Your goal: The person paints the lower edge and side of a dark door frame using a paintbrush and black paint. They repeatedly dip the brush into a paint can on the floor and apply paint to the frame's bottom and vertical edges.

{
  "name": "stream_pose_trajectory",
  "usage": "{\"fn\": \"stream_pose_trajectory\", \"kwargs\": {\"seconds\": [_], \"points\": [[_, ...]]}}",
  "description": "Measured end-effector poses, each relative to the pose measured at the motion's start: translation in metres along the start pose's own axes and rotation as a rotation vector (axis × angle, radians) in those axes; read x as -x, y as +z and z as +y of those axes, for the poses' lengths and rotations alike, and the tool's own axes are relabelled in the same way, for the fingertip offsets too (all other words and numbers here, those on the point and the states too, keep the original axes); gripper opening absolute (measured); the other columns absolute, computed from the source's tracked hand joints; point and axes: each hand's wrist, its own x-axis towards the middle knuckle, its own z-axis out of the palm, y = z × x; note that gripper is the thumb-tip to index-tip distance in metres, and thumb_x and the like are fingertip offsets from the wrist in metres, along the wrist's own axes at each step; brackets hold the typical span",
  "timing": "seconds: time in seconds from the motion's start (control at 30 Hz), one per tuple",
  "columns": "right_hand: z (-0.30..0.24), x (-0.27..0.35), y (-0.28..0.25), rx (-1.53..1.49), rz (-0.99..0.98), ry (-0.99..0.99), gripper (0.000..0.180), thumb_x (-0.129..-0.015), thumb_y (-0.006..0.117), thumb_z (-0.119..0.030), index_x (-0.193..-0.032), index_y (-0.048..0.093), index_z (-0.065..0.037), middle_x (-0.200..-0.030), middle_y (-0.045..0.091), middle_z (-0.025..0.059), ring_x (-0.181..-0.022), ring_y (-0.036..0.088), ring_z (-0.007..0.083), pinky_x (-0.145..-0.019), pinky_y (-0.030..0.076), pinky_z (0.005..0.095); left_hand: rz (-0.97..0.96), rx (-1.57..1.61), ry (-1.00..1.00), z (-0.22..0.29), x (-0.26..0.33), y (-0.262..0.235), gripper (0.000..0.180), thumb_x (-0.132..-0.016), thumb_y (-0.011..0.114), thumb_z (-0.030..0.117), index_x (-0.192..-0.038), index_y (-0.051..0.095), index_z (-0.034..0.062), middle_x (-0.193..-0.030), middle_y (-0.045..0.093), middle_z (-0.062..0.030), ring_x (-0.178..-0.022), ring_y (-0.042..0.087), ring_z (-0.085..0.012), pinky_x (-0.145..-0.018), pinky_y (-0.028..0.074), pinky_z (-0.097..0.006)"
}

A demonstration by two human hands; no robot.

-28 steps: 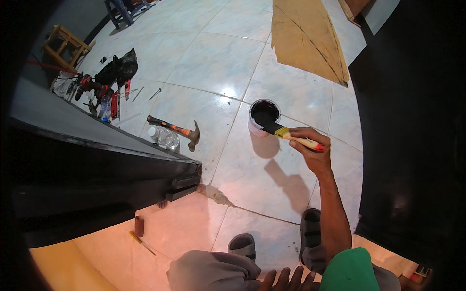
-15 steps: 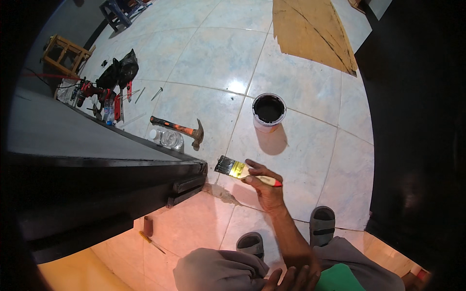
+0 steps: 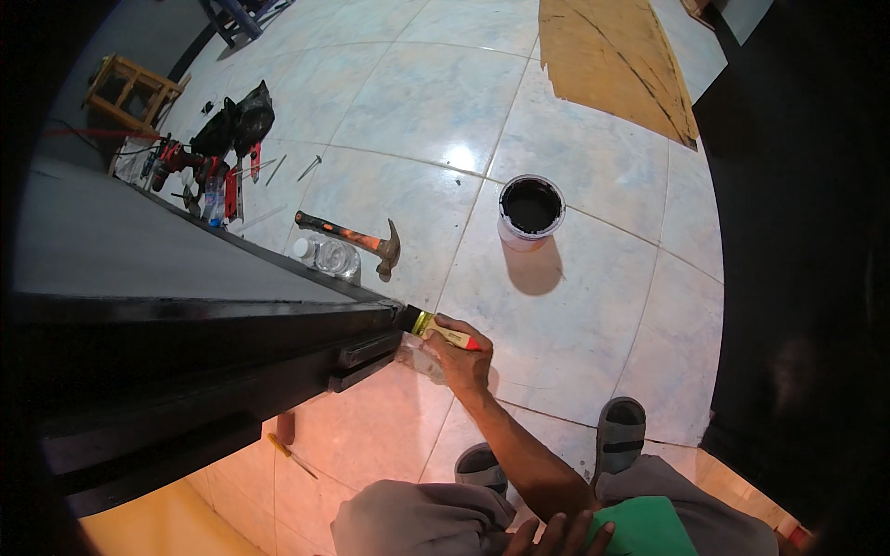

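Note:
In my right hand (image 3: 462, 360), closed round its pale handle, is a flat paintbrush (image 3: 449, 337) with a red end and a yellow band. Its black bristles meet the end of a long black panel, perhaps a door (image 3: 278, 343), that reaches in from the left. Low in the view my left hand (image 3: 561, 536) lies with its fingers apart beside green cloth (image 3: 649, 526), holding nothing I can see. A white tub of black paint (image 3: 519, 233) stands on the tiles beyond my right hand.
Alongside the panel lie a claw hammer (image 3: 348, 233), a clear bottle (image 3: 332, 257) and a red drill (image 3: 176, 167) among several tools. A screwdriver (image 3: 283, 447) lies near its lower side. Brown board (image 3: 612, 65) covers tiles at the back. A dark surface (image 3: 797, 278) stands at right.
My right hand has moved left and slightly down with the paintbrush. The bristles, apart from the panel before, now meet its end. The view has shifted slightly.

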Motion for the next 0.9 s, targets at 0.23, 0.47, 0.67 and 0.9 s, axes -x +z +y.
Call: {"fn": "stream_pose_trajectory", "kwargs": {"seconds": [0.23,0.47,0.67,0.9], "points": [[-0.003,0.001,-0.011,-0.025,0.046,-0.043,0.027,-0.089,0.074,-0.001,-0.115,0.073,0.005,-0.108,0.075,0.0130,-0.094,0.071,0.0155,-0.085,0.057,0.0266,-0.004,-0.064,0.034,0.000,0.004,-0.002,0.054,-0.094,0.060,0.028,-0.144,0.056,0.0074,-0.145,0.055,-0.0211,-0.129,0.055,-0.0396,-0.109,0.042,-0.057],[0.025,-0.007,-0.004,0.036,-0.056,-0.059,0.026,-0.087,0.075,0.001,-0.113,0.074,0.004,-0.119,0.073,0.0154,-0.103,0.069,0.0174,-0.094,0.056,0.0295,0.007,-0.031,0.005,0.001,0.006,0.001,0.055,-0.097,0.058,0.029,-0.147,0.053,0.0083,-0.146,0.055,-0.0200,-0.130,0.055,-0.0395,-0.109,0.041,-0.057],[0.019,-0.008,-0.015,0.045,0.004,-0.092,0.026,-0.088,0.075,0.000,-0.113,0.074,0.004,-0.123,0.072,0.0178,-0.107,0.069,0.0190,-0.097,0.054,0.0296,-0.017,-0.042,0.000,-0.001,0.008,0.003,0.056,-0.097,0.059,0.031,-0.148,0.052,0.0093,-0.149,0.053,-0.0192,-0.132,0.053,-0.0389,-0.110,0.041,-0.057],[0.002,-0.009,-0.003,0.007,-0.037,-0.002,0.024,-0.087,0.073,0.002,-0.110,0.074,0.004,-0.114,0.075,0.0140,-0.101,0.071,0.0154,-0.089,0.057,0.0268,-0.049,-0.021,-0.022,-0.003,0.006,0.000,0.059,-0.097,0.060,0.031,-0.150,0.050,0.0091,-0.152,0.050,-0.0198,-0.133,0.052,-0.0385,-0.111,0.040,-0.057]]}}
